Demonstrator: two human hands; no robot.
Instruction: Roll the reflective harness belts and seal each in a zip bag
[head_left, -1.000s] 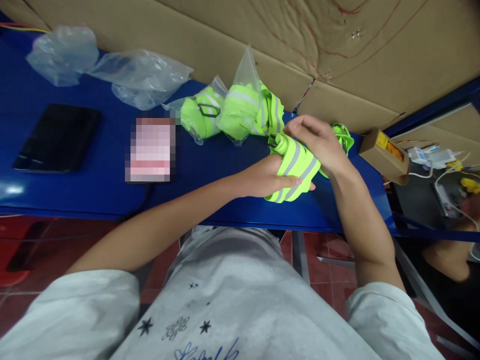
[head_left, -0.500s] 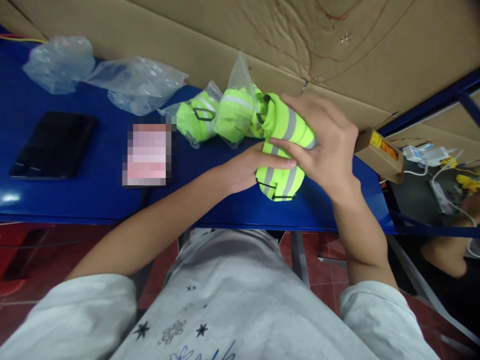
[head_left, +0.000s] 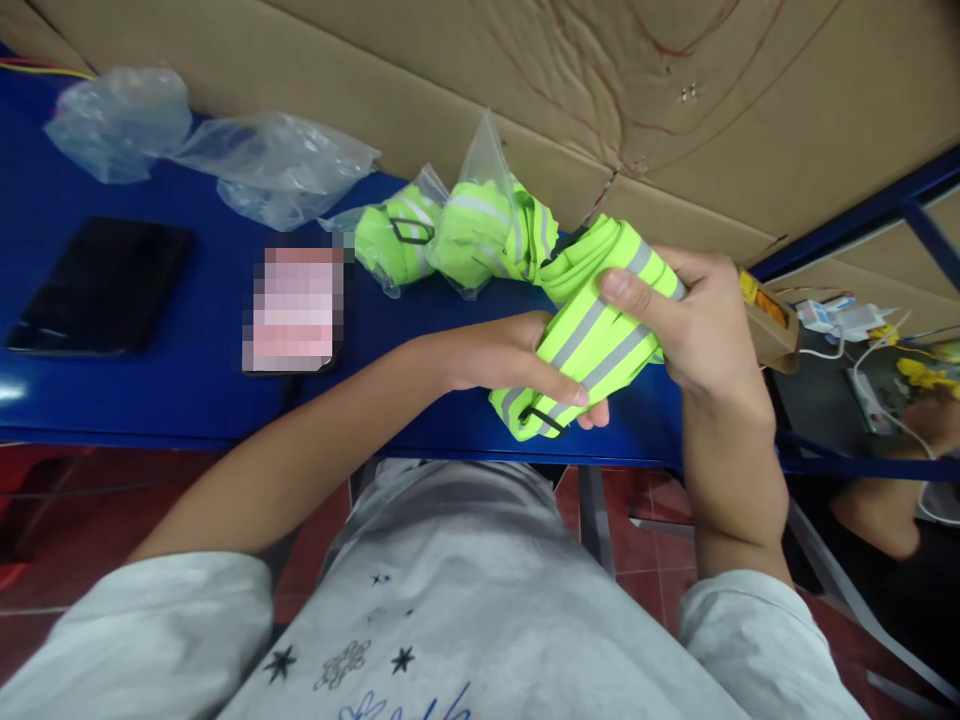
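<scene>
Both hands grip a bundle of neon-yellow reflective strap point(head_left: 592, 335) with grey stripes, folded into a long roll above the front edge of the blue table. My left hand point(head_left: 525, 360) wraps its lower end, thumb on top and fingertips showing beneath, close to a black buckle. My right hand point(head_left: 697, 310) holds the upper end, its thumb pressed on the folds. Behind the bundle sit more neon straps point(head_left: 480, 235), partly inside a clear plastic bag point(head_left: 487, 150). Beside them lies another bagged strap roll point(head_left: 394, 235) with a black buckle.
Crumpled clear plastic bags point(head_left: 285, 165) lie along the table's back edge. A black tablet-like object point(head_left: 101, 285) and a pixelated phone-like item point(head_left: 296, 310) rest at left. To the right are a cardboard box point(head_left: 769, 320), white cables and another person's arm point(head_left: 885, 505). A cardboard wall point(head_left: 420, 60) stands behind.
The strap bundle has tilted and shifted a little right and nearer to me. My right hand has moved right and down, and its thumb now lies across the upper folds.
</scene>
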